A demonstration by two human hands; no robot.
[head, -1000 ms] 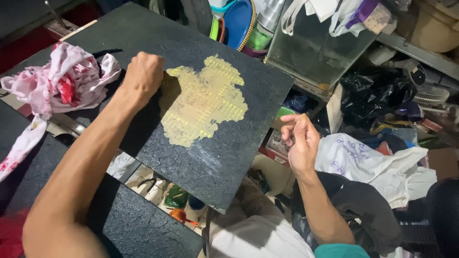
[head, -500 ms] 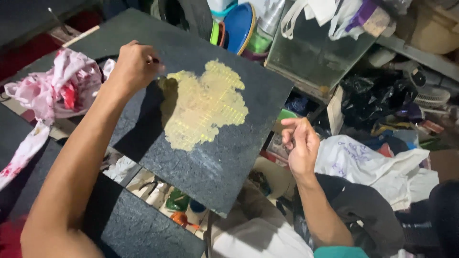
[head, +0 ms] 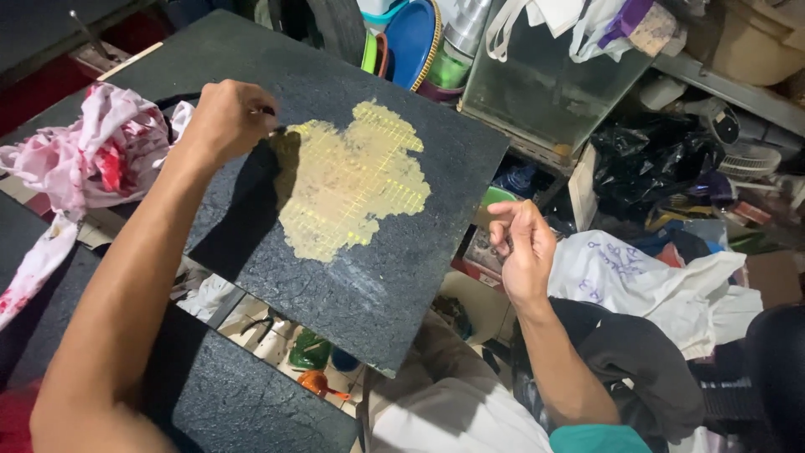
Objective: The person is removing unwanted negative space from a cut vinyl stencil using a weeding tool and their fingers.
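Your left hand [head: 226, 117] is curled into a loose fist, pinching one small dark tool, mostly hidden, against one dark square slab [head: 251, 243]. The tip meets the left rim of the single yellow patch [head: 352, 180], which covers the slab's middle. Your right hand [head: 524, 247] hovers off the slab's right edge, touching nothing, fingers loosely curled and empty. One pink-and-white rag [head: 84, 155] lies bunched at the slab's left corner, spilling onto the desk [head: 235, 411].
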